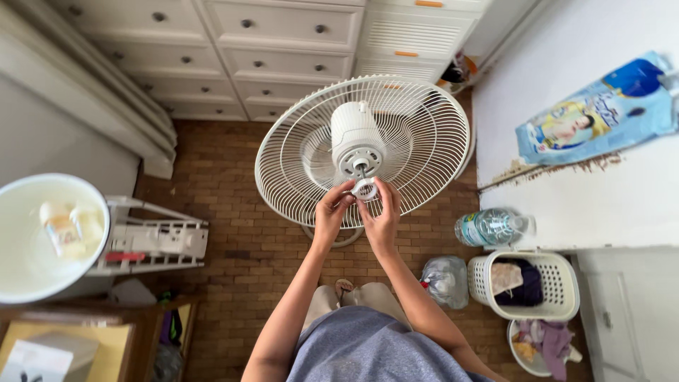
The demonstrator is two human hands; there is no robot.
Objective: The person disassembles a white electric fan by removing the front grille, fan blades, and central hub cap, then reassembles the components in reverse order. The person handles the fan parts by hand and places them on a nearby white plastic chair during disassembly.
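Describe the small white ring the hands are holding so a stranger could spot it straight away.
Start at the big round white fan grille standing over the brick-patterned floor. At its centre sits the white motor housing with a thin shaft pointing out. The small white ring sits at the shaft's tip, pinched between the left hand and right hand; it alone is held by fingers.

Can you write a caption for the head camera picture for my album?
Both hands, left hand and right hand, pinch a small white ring on the shaft of a white fan without its front grille.
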